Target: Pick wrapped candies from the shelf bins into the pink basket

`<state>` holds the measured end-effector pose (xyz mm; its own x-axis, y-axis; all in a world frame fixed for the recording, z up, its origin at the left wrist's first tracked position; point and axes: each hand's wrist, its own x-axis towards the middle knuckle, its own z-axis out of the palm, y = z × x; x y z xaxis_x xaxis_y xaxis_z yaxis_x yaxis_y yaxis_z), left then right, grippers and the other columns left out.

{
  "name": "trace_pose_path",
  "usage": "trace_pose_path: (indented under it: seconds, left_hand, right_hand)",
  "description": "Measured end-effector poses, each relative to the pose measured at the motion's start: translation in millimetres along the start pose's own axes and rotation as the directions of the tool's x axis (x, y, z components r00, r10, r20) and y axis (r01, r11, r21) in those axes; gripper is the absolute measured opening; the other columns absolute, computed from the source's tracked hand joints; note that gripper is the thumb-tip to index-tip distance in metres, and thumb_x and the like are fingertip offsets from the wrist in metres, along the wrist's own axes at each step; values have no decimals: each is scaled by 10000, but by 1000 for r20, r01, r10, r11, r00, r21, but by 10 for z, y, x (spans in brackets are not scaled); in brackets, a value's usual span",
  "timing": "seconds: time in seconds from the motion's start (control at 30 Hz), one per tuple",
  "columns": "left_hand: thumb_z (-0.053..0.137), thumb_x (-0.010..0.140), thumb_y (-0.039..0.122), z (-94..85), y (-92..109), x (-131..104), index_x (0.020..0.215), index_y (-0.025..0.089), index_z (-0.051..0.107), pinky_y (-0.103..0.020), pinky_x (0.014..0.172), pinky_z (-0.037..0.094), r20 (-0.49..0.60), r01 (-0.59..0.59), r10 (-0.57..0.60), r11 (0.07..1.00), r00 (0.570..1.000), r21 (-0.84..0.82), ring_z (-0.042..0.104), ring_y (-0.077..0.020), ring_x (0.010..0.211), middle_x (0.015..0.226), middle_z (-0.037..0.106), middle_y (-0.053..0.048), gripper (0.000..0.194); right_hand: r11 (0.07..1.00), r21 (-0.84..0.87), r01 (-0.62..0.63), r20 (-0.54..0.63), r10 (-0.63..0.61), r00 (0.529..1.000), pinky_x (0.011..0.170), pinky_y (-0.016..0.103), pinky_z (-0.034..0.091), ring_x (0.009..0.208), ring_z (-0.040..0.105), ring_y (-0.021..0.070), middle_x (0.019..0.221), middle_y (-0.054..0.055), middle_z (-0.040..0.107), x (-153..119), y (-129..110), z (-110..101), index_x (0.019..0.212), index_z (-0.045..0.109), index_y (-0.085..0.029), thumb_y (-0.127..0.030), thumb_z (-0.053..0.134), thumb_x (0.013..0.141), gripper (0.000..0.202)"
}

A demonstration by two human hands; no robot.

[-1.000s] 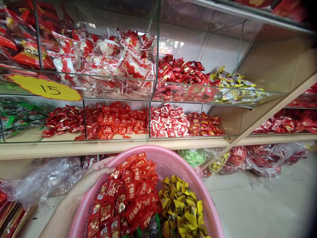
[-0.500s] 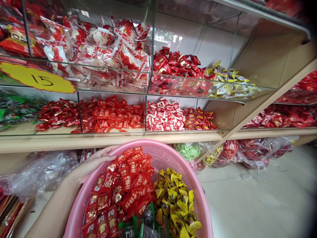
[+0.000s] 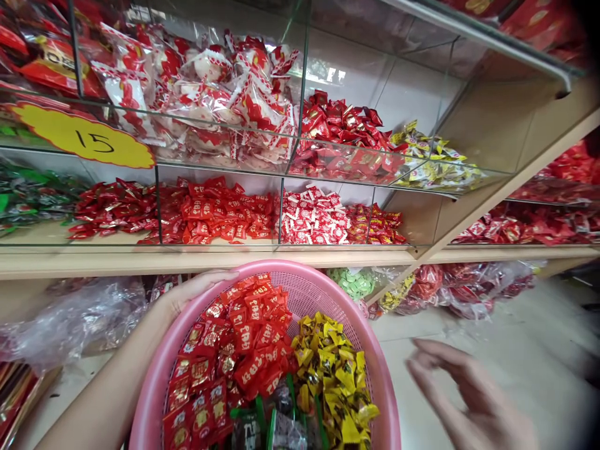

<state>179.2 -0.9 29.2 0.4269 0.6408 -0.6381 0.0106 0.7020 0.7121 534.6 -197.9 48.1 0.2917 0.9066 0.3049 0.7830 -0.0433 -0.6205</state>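
A pink plastic basket [image 3: 154, 375] holds red candy packets [image 3: 255, 325], yellow-wrapped candies [image 3: 332, 381] and dark packets with green edges [image 3: 285, 425]. My left hand [image 3: 199, 289] grips its upper left rim, fingers along the outside and top edge. To the right of the basket, touching nothing, my right hand [image 3: 462, 390] is raised over the floor, slightly blurred, with fingers curved and apart and nothing between them.
Beyond the basket stands a wooden shelf [image 3: 328, 257] with glass compartments of wrapped candies [image 3: 225, 209]. A yellow price tag [image 3: 89, 137] reads 15. Plastic bags of sweets [image 3: 473, 287] lie beneath the shelf. A clear plastic bag [image 3: 89, 319] is at the left.
My right hand has come into view at the lower right. The view has shifted a little, so the shelf's left part appears further right. My left hand stays on the rim.
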Motion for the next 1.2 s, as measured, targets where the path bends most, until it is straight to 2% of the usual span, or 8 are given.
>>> trace_pose_path:
  seconds: [0.03, 0.13, 0.23, 0.33, 0.5, 0.73, 1.0, 1.2]
  left_hand:
    - [685, 649, 386, 0, -1, -3, 1001, 128, 664, -303, 684, 540, 7, 15, -15, 1000, 1000, -19, 675, -226, 689, 839, 722, -87, 437]
    - [668, 676, 363, 6, -4, -21, 985, 112, 667, -303, 658, 540, 27, 49, -47, 995, 999, -84, 667, -209, 632, 792, 724, -83, 398]
    - [636, 714, 355, 17, -6, -50, 988, 84, 661, -298, 654, 536, 48, 61, -56, 992, 997, -114, 662, -197, 627, 763, 723, -75, 386]
    - [605, 739, 375, 23, -4, -68, 1000, 77, 653, -299, 664, 532, 68, 87, -81, 992, 994, -87, 662, -197, 650, 777, 724, -68, 400]
    - [608, 742, 363, 15, -4, -57, 1018, 76, 645, -305, 660, 531, 64, 75, -69, 993, 996, -94, 663, -199, 651, 780, 724, -66, 400]
    - [634, 720, 345, 19, 5, -51, 1008, 61, 655, -323, 658, 532, 57, 91, -84, 986, 995, -140, 663, -215, 634, 766, 722, -86, 405]
    - [626, 724, 351, 2, 1, -31, 1005, 60, 650, -322, 692, 529, 9, 47, -46, 996, 999, -81, 665, -215, 670, 773, 721, -80, 405]
    - [612, 731, 373, -5, -1, -30, 1006, 62, 649, -339, 686, 531, 36, 87, -85, 993, 996, -78, 667, -241, 691, 772, 722, -85, 416]
  right_hand:
    - [989, 7, 146, 172, -145, 974, 746, 315, 475, 873, 577, 212, 947, 66, 602, 150, -171, 44, 944, 537, -221, -361, 539, 770, 223]
    - [905, 16, 425, 590, -352, 727, 767, 309, 433, 892, 537, 192, 949, 52, 587, 499, -691, 348, 885, 520, -204, -218, 520, 778, 109]
    - [809, -98, 579, 804, -278, 525, 798, 363, 399, 920, 519, 239, 941, 85, 595, 689, -975, 709, 902, 534, -160, -223, 617, 723, 208]
    - [756, -165, 634, 884, -172, 434, 835, 403, 382, 960, 526, 276, 975, 130, 606, 754, -1029, 939, 1012, 539, -110, -298, 666, 709, 377]
    - [707, -217, 674, 906, -112, 409, 841, 443, 383, 959, 553, 297, 959, 161, 628, 706, -1037, 1063, 1068, 546, -71, -306, 681, 697, 459]
    - [751, -233, 617, 883, -102, 458, 846, 431, 367, 954, 560, 283, 954, 138, 634, 658, -1077, 1083, 1043, 553, -102, -227, 662, 682, 398]
    - [950, 26, 310, 848, -185, 497, 661, 249, 392, 825, 550, 163, 899, 33, 603, 850, -903, 757, 953, 564, -182, -180, 619, 674, 284]
    - [923, 173, 345, 869, -308, 387, 720, 268, 398, 877, 535, 165, 944, 13, 604, 654, -845, 614, 971, 594, -220, -206, 605, 716, 256]
